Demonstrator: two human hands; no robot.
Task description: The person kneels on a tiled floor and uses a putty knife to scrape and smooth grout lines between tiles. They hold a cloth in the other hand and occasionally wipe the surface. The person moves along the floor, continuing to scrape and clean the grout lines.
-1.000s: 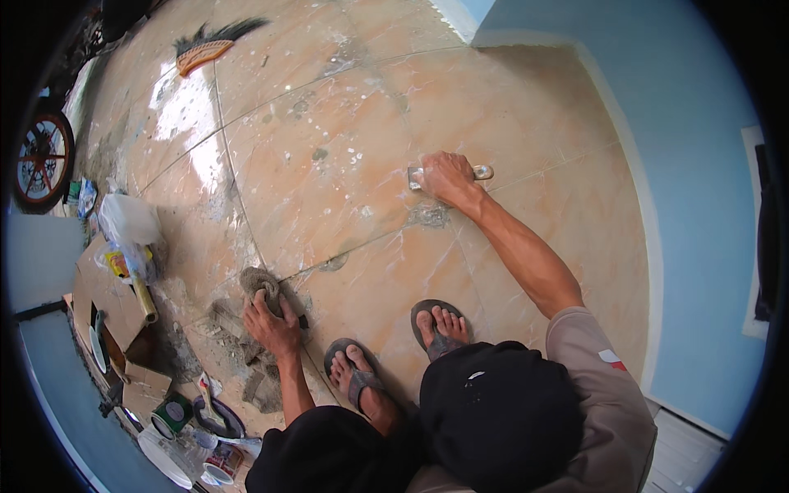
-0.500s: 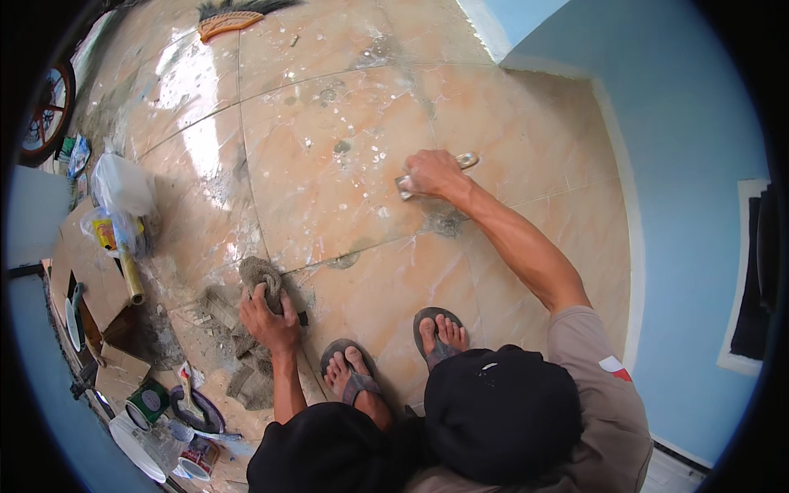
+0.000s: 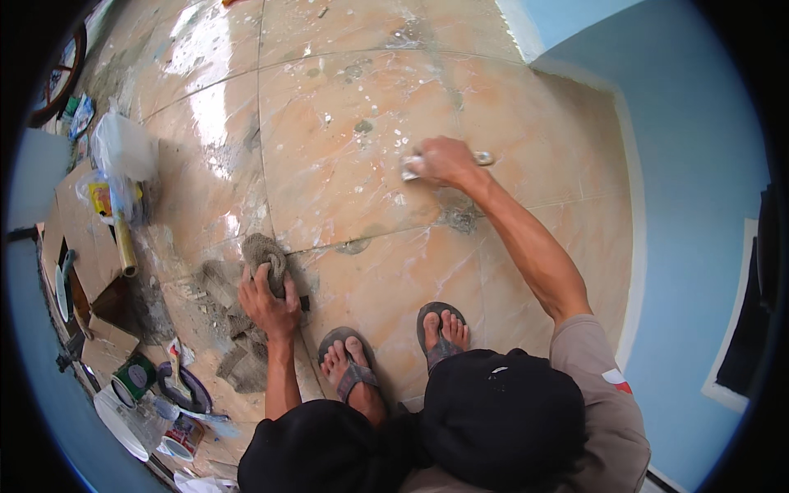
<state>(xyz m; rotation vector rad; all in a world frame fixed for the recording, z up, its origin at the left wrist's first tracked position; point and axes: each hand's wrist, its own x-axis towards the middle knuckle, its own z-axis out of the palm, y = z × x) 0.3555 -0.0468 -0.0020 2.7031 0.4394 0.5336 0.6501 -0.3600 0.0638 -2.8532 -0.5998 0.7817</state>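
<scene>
My right hand is closed round a metal scraper, whose handle end sticks out on the right. Its blade end, blurred by motion, is at the left of the fist, low over or against the peach marbled floor tiles. White flecks and grey stains dot the tiles around it. On the left, my left hand grips a bunched part of a dirty grey-brown rag. More of the rag lies crumpled on the floor beside and below this hand.
A torn cardboard box, plastic bags, a green can, a white bucket and a brush crowd the left side. A blue wall stands right. My sandalled feet are near the middle.
The view has shifted, so the floor sits higher and further right in it. Relative to the tiles, my right hand has moved slightly left and nearer with the scraper. My left hand keeps the rag.
</scene>
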